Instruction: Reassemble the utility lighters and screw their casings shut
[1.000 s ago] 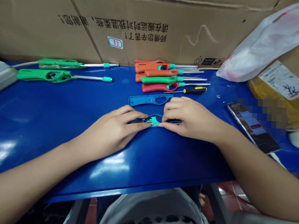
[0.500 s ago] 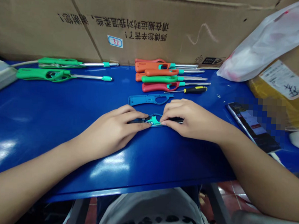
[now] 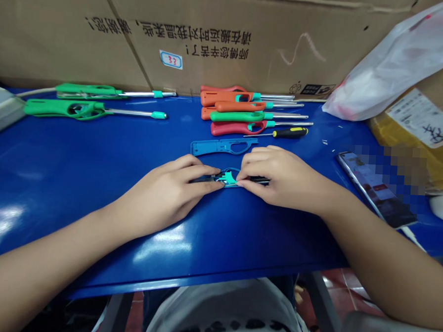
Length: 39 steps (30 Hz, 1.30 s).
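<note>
A blue stick lighter (image 3: 228,185) lies opened up on the table, its inner parts showing. My left hand (image 3: 176,186) grips its handle end, thumb and fingers on either side. With thumb and forefinger closed, my right hand (image 3: 273,176) pinches at the turquoise trigger (image 3: 228,178) in the lighter's middle. The metal tube is mostly under the right hand. Just beyond lies the loose blue half shell (image 3: 213,147), inner side up. Farther back are a black and yellow screwdriver (image 3: 290,133) and a red lighter (image 3: 238,128).
Several orange and green lighters (image 3: 239,117) lie at the back centre, with two green lighters (image 3: 64,109) at the left. A cardboard box (image 3: 214,17) walls off the back. On the right are a phone (image 3: 376,189), a plastic bag (image 3: 390,66) and a taped parcel (image 3: 427,127).
Almost nothing differs. The right hand's fingertips have shifted very slightly at the trigger, and the view has moved a little.
</note>
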Each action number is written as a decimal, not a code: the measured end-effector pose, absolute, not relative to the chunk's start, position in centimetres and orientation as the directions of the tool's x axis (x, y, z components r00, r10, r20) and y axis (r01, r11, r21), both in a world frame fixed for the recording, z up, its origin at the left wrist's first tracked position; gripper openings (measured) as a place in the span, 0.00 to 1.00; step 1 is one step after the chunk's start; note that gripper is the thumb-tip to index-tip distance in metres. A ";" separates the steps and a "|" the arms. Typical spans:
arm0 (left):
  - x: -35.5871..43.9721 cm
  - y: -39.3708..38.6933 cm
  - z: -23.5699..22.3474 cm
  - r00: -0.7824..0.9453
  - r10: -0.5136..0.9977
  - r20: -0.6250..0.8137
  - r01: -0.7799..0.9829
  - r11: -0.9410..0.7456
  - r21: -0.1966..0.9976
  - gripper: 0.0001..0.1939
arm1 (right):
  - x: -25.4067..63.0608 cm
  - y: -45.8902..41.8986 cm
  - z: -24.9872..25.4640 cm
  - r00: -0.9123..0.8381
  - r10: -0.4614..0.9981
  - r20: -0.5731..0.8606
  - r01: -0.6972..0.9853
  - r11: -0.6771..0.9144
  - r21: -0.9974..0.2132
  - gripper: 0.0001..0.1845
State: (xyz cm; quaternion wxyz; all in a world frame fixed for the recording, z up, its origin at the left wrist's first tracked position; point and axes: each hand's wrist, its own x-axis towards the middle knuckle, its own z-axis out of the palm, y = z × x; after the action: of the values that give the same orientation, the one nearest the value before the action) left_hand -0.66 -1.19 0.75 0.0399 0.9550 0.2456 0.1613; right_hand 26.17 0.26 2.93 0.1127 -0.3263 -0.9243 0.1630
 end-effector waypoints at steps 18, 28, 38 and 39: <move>-0.6 -1.2 0.8 0.818 0.492 0.297 0.456 -0.870 0.187 0.16 | 26.3 -0.1 3.5 -0.774 0.630 0.056 0.603 0.762 -0.238 0.10; -0.6 -1.3 0.8 0.818 0.498 0.287 0.464 -0.867 0.182 0.17 | 27.0 0.3 3.8 -0.704 0.710 0.008 0.646 0.646 -0.407 0.08; -0.6 -1.2 0.8 0.826 0.475 0.304 0.444 -0.880 0.170 0.17 | 27.0 0.7 3.8 -0.492 0.868 -0.070 0.668 0.324 -0.670 0.07; -0.6 -1.2 0.8 0.826 0.475 0.304 0.444 -0.880 0.168 0.17 | 27.2 0.9 3.9 -0.482 0.874 -0.066 0.676 0.322 -0.663 0.06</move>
State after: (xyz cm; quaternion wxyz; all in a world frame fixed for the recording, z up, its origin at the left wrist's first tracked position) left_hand -0.62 -1.20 0.77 0.0449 0.9544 0.2406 0.1708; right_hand 27.25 0.88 3.93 0.1540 -0.4853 -0.7983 0.3216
